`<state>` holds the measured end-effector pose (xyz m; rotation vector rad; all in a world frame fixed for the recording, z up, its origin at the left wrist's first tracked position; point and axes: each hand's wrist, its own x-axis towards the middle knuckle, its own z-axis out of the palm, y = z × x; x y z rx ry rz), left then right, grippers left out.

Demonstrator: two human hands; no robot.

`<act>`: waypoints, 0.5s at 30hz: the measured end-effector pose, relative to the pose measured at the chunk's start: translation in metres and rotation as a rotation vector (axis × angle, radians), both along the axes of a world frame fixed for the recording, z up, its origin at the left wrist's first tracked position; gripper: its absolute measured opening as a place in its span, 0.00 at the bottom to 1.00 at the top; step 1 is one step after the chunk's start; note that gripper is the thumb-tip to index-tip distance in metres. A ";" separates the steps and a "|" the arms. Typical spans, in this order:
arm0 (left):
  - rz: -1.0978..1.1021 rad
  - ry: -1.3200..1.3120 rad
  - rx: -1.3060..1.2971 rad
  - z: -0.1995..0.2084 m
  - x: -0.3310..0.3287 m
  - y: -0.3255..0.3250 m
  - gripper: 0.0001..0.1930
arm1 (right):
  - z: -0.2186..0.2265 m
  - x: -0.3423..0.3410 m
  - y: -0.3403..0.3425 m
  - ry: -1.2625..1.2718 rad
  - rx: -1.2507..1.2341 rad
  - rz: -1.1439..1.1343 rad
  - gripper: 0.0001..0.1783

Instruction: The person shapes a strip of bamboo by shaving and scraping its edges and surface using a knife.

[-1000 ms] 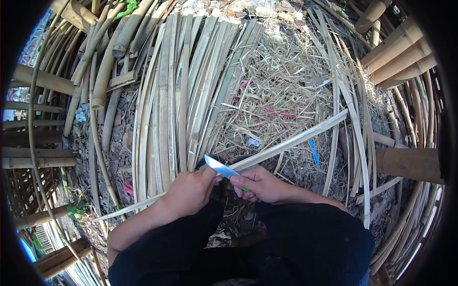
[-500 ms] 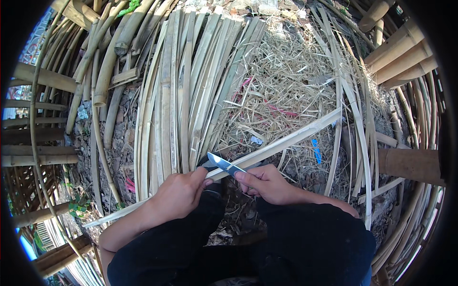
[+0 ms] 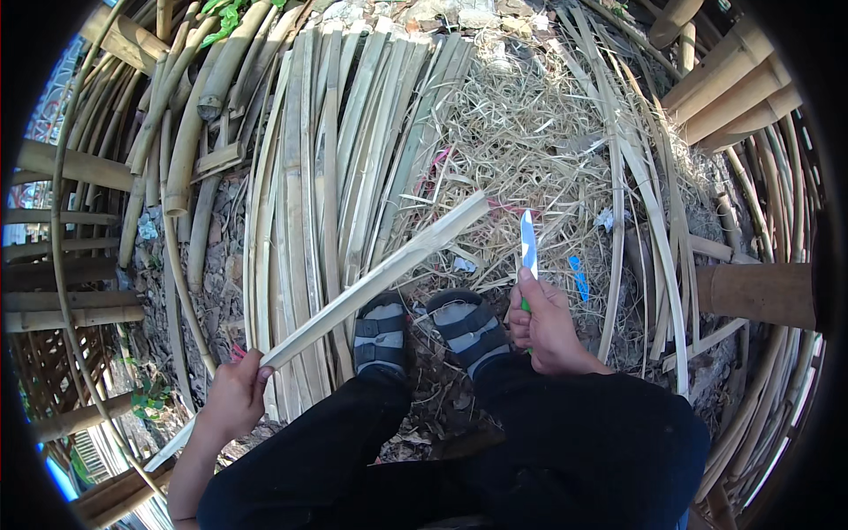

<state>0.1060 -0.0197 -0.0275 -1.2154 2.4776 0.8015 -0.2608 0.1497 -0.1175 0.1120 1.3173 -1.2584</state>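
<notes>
Bamboo strip [image 3: 375, 283], long and pale, slants up and away from the left hand [image 3: 234, 397], which is closed around its lower part, so the free end hangs unsupported over the straw. Beyond both hands the ground is covered by a spread of split bamboo slats [image 3: 309, 177], with a heap of dry straw and shavings [image 3: 530, 132] just ahead of the right hand. Two feet in grey sandals [image 3: 428, 331] rest between the hands, close below the strip. Right hand [image 3: 548, 327] is clenched on a green-handled knife [image 3: 528, 246], blade pointing up and away, clear of the strip. Judging from this, the long free end could sag or swing while held at one end only, and the bare blade could nick the sandalled toes or the other hand if it drops or slips.
</notes>
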 end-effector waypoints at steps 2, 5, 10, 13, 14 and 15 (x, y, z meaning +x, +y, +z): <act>0.071 -0.030 0.020 0.015 0.009 -0.001 0.09 | -0.004 -0.001 0.006 -0.071 0.039 0.046 0.22; 0.154 -0.041 0.054 0.020 -0.005 0.003 0.10 | 0.002 0.002 0.001 -0.052 -0.138 0.037 0.22; 0.149 0.009 0.269 0.002 -0.080 0.008 0.13 | 0.000 0.033 -0.025 0.005 -0.521 0.573 0.22; 0.111 0.154 0.341 -0.004 -0.106 0.013 0.12 | 0.009 0.051 -0.043 -0.145 -0.581 0.766 0.22; 0.077 0.188 0.317 -0.006 -0.110 0.014 0.11 | 0.008 0.053 -0.047 -0.288 -0.600 0.840 0.22; 0.042 0.226 0.295 -0.008 -0.114 0.016 0.10 | 0.005 0.052 -0.049 -0.286 -0.594 0.836 0.22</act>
